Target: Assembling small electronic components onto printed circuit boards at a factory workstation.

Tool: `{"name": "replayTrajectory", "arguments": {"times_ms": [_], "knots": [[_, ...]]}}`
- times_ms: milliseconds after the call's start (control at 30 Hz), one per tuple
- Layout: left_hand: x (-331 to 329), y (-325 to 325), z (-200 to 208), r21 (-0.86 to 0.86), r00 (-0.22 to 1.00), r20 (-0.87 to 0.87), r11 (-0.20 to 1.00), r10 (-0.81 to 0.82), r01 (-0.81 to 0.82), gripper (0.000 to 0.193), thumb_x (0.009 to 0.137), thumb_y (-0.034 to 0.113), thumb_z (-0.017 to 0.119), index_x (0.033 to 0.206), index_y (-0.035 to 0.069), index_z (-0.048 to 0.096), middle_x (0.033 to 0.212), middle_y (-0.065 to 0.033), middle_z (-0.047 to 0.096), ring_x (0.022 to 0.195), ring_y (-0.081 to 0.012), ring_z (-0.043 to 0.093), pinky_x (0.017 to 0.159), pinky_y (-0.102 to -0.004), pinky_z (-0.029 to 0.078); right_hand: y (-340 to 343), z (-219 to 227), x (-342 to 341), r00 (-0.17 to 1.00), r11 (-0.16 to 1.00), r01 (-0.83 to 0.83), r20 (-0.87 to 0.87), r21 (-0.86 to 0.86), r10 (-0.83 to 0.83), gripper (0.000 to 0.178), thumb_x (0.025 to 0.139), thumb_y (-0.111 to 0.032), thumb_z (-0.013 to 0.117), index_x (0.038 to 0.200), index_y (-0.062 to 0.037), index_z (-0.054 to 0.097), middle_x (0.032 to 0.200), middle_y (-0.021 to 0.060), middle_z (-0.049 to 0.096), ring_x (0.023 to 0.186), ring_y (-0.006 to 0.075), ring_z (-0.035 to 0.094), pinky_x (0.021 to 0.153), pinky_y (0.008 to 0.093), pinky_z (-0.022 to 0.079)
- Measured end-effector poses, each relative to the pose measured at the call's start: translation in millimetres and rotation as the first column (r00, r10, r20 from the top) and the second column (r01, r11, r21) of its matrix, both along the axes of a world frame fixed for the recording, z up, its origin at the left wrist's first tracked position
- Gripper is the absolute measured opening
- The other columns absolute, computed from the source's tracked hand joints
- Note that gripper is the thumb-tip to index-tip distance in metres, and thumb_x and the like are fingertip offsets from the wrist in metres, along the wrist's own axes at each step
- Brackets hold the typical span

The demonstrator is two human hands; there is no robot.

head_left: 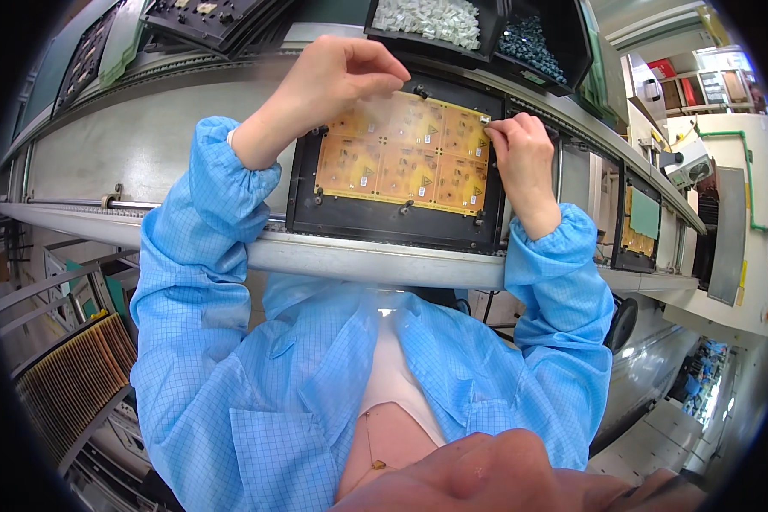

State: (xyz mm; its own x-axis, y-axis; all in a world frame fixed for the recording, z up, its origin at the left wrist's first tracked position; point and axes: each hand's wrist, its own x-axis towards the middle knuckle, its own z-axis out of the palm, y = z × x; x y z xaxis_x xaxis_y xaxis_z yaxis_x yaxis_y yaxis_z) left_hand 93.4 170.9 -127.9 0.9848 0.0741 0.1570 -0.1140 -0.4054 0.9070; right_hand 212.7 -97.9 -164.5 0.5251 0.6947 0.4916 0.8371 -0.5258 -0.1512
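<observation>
Open room at left over a metal plate point(158, 145), then left hand point(328, 78) above the upper edge of a yellow circuit panel point(405, 162), thumb and forefinger narrowly apart (cannot tell if holding anything). Lies flat within a black frame point(358, 224), margin below, six sections with pale labels. Across the frame's right edge, right hand point(523, 155), fingertips narrow at a small white piece point(485, 119), cannot tell if gripped.

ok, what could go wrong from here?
Right hand is at a small white part near the upper right corner of the orange panel; it could get nudged askew.
Left hand, bare, hangs over the panel; an accidental brush might leave marks.
White pieces and blue pieces sit in adjoining open bins; strays could mix.
</observation>
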Motion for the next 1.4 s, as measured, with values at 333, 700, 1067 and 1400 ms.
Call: {"name": "replayTrajectory", "arguments": {"times_ms": [333, 700, 1067, 1400], "knots": [[-7.0, -7.8, -1.7, -0.007, 0.998, -0.051, 0.999, 0.033, -0.034, 0.016, 0.089, 0.009, 0.069, 0.102, -0.001, 0.071, 0.086, -0.0041, 0.069, 0.079, -0.009, 0.064, 0.073, -0.0229, 0.053, -7.3, -11.3, -3.1, 0.996, 0.996, -0.074, -0.035, 0.049, 0.076, 0.008, 0.08, -0.003, 0.069, 0.088, -0.0002, 0.068, 0.081, 0.0122, 0.061, 0.081, 0.031, 0.059, 0.072, 0.0397, 0.05], [0.9, -40.6, 4.6, -0.017, 0.988, -0.152, 1.0, 0.013, -0.016, 0.015, 0.087, 0.011, 0.069, 0.095, -0.001, 0.069, 0.081, -0.0069, 0.071, 0.074, -0.0121, 0.07, 0.066, -0.0244, 0.054, 31.4, 24.1, 125.9, 0.981, 0.995, -0.023, 0.196, 0.097, 0.004, 0.013, 0.086, -0.015, 0.067, 0.095, -0.0072, 0.073, 0.088, 0.0116, 0.068, 0.085, 0.0301, 0.063, 0.077, 0.0391, 0.051], [34.9, -93.8, -24.3, 0.422, 0.991, 0.025, 0.9, -0.135, 0.112, 0.014, 0.078, 0.021, 0.072, 0.085, 0.009, 0.074, 0.077, -0.012, 0.071, 0.071, -0.0287, 0.068, 0.066, -0.0381, 0.054, 42.7, 41.8, 109.3, 0.995, 0.956, -0.098, 0.042, 0.275, 0.09, 0.013, 0.079, -0.005, 0.065, 0.089, -0.0016, 0.072, 0.086, 0.0173, 0.069, 0.082, 0.0327, 0.067, 0.077, 0.039, 0.053], [50.4, -114.1, -22.2, 0.637, 0.971, -0.184, 0.734, -0.149, 0.234, 0.016, 0.078, 0.021, 0.066, 0.083, 0.008, 0.073, 0.079, -0.013, 0.07, 0.076, -0.033, 0.067, 0.071, -0.041, 0.054, -18.6, 21.2, 47.9, 0.932, 0.903, -0.023, -0.319, 0.429, 0.175, 0.016, 0.091, -0.014, 0.067, 0.103, -0.0048, 0.072, 0.089, 0.0081, 0.072, 0.076, 0.0113, 0.065, 0.069, 0.0246, 0.05]]}}
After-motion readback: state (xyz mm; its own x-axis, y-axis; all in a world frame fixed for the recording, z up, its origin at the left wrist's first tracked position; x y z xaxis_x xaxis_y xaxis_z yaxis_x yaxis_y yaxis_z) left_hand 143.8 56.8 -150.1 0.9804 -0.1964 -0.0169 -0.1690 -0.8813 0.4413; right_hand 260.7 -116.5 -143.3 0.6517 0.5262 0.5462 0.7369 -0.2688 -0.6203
